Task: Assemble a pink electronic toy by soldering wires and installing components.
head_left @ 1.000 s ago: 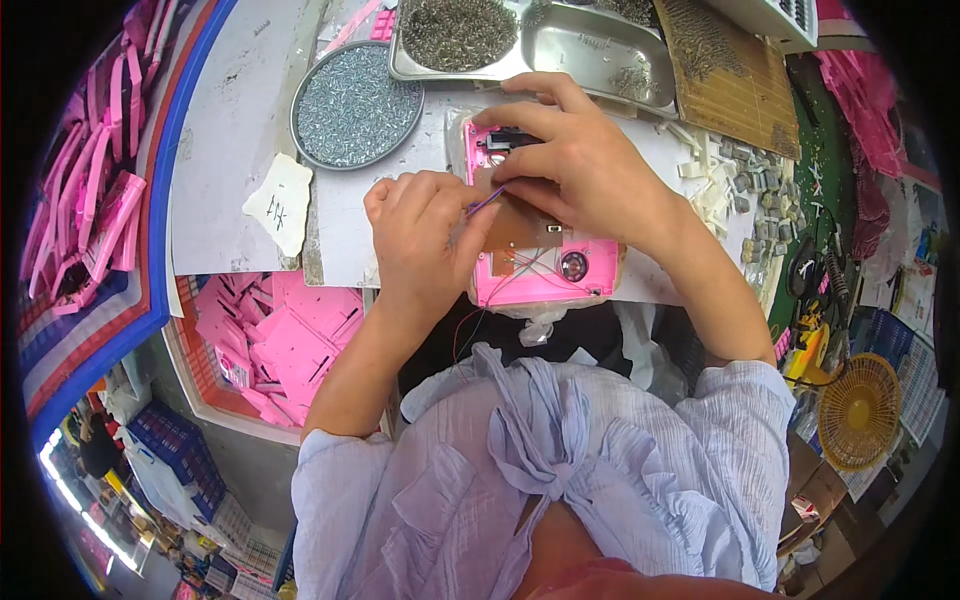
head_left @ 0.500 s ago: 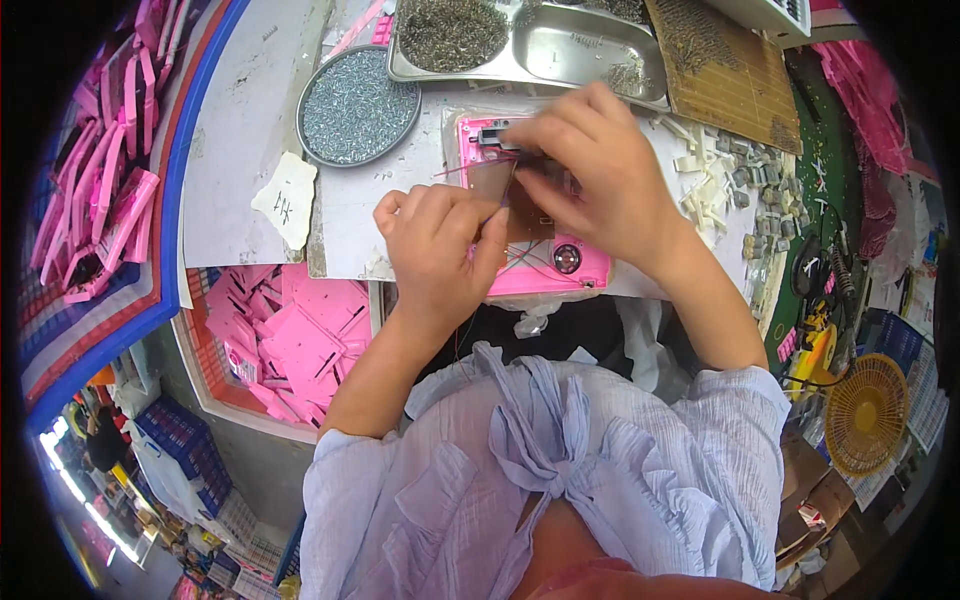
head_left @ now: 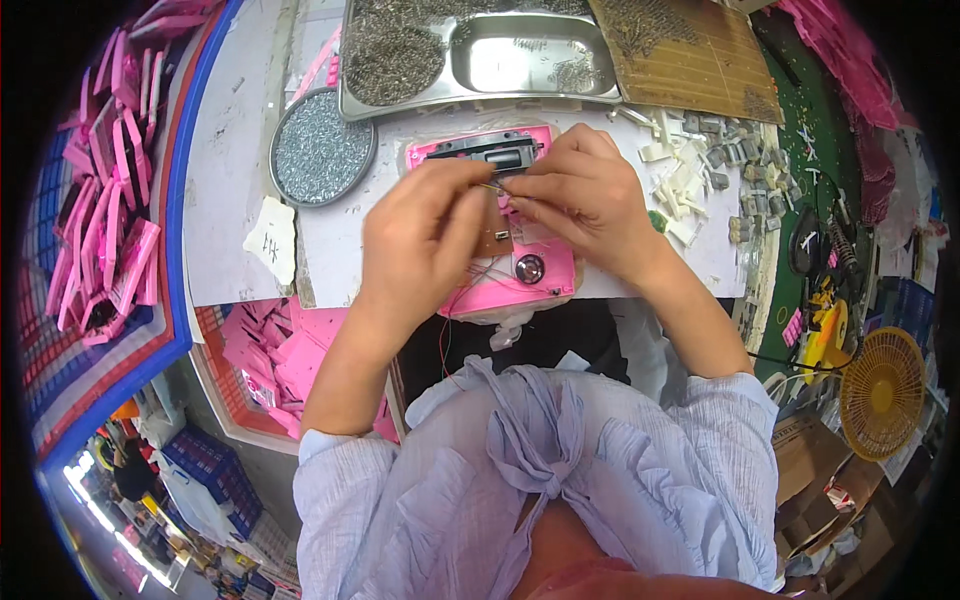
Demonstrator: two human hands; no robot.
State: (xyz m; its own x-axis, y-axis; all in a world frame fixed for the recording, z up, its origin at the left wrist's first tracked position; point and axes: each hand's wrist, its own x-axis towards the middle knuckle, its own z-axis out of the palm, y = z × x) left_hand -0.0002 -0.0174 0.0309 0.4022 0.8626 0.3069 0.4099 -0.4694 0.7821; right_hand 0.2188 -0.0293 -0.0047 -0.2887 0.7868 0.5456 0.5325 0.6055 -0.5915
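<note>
While both hands work over the pink casing [head_left: 500, 285], left hand [head_left: 420, 240] pinches fingertips closed on what looks like a thin wire; right hand [head_left: 585, 200] pinches the same spot. Casing lies just below the steel tray [head_left: 480, 95]; round dish of small metal bits [head_left: 322, 150] left of casing.

We see a glossy pink plastic casing [head_left: 500, 290], shiny steel tray [head_left: 500, 65], round metal dish [head_left: 322, 150] of glittery grey bits, matt brown board [head_left: 690, 55], white paper [head_left: 235, 210] on the bench, crinkled cloth shirt [head_left: 540, 480].
</note>
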